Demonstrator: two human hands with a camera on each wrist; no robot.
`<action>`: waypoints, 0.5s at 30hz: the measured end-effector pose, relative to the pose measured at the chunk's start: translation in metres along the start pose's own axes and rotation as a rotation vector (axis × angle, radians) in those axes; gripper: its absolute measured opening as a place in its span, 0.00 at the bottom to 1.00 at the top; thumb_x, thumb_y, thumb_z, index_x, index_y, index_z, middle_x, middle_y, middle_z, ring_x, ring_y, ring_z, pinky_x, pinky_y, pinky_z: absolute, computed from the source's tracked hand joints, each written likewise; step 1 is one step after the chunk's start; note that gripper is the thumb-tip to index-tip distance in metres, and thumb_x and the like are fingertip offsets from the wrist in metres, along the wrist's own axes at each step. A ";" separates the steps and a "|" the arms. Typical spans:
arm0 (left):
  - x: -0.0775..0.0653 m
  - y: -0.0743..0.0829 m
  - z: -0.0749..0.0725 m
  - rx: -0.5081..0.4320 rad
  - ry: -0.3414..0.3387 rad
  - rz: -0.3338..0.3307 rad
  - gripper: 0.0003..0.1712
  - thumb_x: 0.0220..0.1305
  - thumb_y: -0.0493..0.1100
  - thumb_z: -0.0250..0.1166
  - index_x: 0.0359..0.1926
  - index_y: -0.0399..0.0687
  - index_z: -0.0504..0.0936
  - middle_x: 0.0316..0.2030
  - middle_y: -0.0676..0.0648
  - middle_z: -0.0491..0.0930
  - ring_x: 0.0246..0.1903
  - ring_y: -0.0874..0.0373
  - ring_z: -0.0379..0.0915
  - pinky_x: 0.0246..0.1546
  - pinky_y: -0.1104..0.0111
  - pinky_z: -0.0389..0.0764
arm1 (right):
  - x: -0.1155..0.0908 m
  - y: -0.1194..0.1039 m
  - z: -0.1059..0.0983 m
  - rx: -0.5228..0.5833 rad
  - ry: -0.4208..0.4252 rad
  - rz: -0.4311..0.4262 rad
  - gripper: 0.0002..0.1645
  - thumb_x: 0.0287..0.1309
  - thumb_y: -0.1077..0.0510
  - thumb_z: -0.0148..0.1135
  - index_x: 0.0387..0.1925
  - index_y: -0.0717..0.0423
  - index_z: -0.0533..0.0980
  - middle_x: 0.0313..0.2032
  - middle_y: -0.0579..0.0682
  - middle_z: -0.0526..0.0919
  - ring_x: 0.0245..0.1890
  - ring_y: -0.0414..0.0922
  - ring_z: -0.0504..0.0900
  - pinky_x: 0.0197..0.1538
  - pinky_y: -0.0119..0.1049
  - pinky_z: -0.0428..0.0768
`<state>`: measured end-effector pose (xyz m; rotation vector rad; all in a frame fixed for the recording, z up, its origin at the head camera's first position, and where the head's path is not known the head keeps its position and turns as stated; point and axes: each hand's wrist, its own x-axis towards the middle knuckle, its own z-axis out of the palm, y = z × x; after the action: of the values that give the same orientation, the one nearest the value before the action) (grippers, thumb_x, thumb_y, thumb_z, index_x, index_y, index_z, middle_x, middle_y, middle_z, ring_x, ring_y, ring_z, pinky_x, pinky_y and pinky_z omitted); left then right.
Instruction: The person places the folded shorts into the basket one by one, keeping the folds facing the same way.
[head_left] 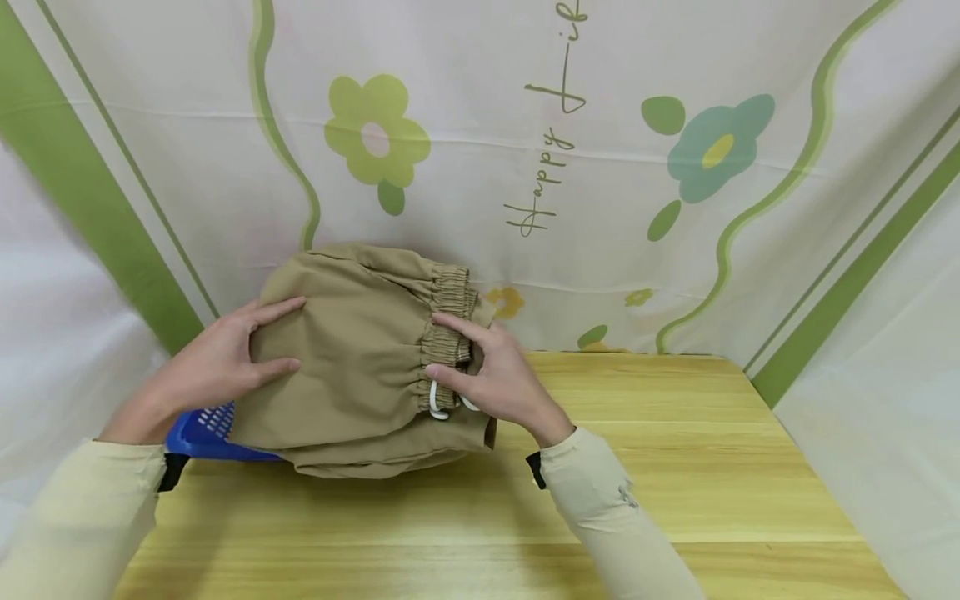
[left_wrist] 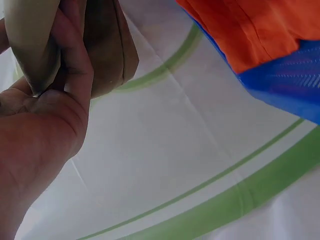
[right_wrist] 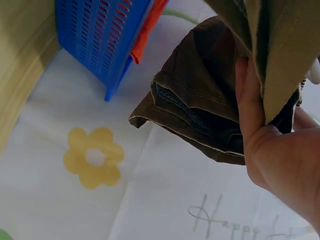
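Note:
Khaki pants (head_left: 345, 350), folded into a bundle, are held up in front of me between both hands. Their gathered elastic waistband (head_left: 448, 337) faces right, with a white drawstring (head_left: 434, 400) hanging from it. My left hand (head_left: 213, 358) grips the folded left side, thumb on the front and other fingers behind the cloth. At the waistband end, my right hand (head_left: 502, 375) holds the layers between thumb and fingers. Open hems of the pants (right_wrist: 195, 110) hang loose in the right wrist view. Below and behind the bundle, a blue basket (head_left: 198, 437) is mostly hidden in the head view.
Orange cloth (left_wrist: 260, 30) lies in the blue basket in the left wrist view. The basket stands on a wood-grain table (head_left: 675, 467). Behind the table hangs a white curtain (head_left: 465, 183) printed with flowers and lettering.

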<state>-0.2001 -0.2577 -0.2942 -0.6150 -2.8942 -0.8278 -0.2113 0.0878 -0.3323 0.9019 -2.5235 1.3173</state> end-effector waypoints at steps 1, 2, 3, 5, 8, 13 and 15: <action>0.001 -0.002 -0.001 0.004 -0.007 -0.003 0.47 0.63 0.40 0.73 0.78 0.41 0.59 0.74 0.23 0.50 0.68 0.25 0.55 0.56 0.39 0.68 | 0.002 0.001 0.002 0.011 -0.007 0.005 0.38 0.60 0.47 0.74 0.71 0.43 0.72 0.68 0.48 0.73 0.53 0.46 0.74 0.61 0.47 0.73; 0.002 -0.003 -0.002 0.007 -0.014 -0.006 0.47 0.63 0.40 0.73 0.78 0.40 0.60 0.74 0.23 0.49 0.68 0.25 0.54 0.57 0.39 0.67 | 0.004 0.003 0.003 0.026 -0.014 0.011 0.38 0.60 0.48 0.74 0.71 0.44 0.72 0.68 0.48 0.73 0.57 0.45 0.74 0.63 0.46 0.72; 0.003 -0.005 -0.003 0.009 -0.023 -0.011 0.47 0.63 0.40 0.73 0.78 0.40 0.59 0.74 0.22 0.48 0.69 0.24 0.53 0.59 0.37 0.66 | 0.006 0.004 0.005 0.035 -0.020 0.018 0.38 0.60 0.48 0.74 0.71 0.44 0.72 0.69 0.47 0.73 0.62 0.44 0.73 0.65 0.47 0.71; 0.005 -0.008 -0.004 0.017 -0.037 -0.016 0.47 0.63 0.40 0.73 0.78 0.39 0.59 0.74 0.22 0.48 0.70 0.24 0.50 0.61 0.35 0.62 | 0.009 0.007 0.010 0.055 -0.032 0.029 0.38 0.60 0.48 0.74 0.71 0.45 0.72 0.69 0.46 0.73 0.68 0.44 0.69 0.68 0.47 0.69; 0.006 -0.014 -0.005 0.025 -0.056 -0.027 0.47 0.63 0.40 0.73 0.78 0.38 0.59 0.73 0.21 0.47 0.70 0.22 0.46 0.63 0.32 0.58 | 0.013 0.009 0.016 0.061 -0.047 0.049 0.39 0.60 0.48 0.74 0.71 0.45 0.72 0.69 0.45 0.73 0.71 0.45 0.66 0.69 0.48 0.68; 0.006 -0.026 -0.007 0.043 -0.079 -0.061 0.49 0.63 0.39 0.73 0.78 0.39 0.57 0.73 0.19 0.46 0.70 0.20 0.43 0.63 0.30 0.55 | 0.018 0.012 0.028 0.072 -0.080 0.083 0.40 0.60 0.50 0.74 0.72 0.45 0.70 0.70 0.46 0.72 0.68 0.44 0.70 0.68 0.46 0.70; 0.007 -0.030 -0.007 0.049 -0.087 -0.070 0.49 0.63 0.39 0.73 0.78 0.38 0.57 0.73 0.19 0.46 0.70 0.19 0.43 0.63 0.29 0.55 | 0.019 0.013 0.032 0.069 -0.091 0.099 0.40 0.60 0.50 0.74 0.73 0.45 0.70 0.70 0.47 0.71 0.69 0.46 0.68 0.68 0.46 0.69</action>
<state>-0.2184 -0.2816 -0.3020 -0.5616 -3.0210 -0.7540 -0.2302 0.0600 -0.3533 0.8802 -2.6371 1.4322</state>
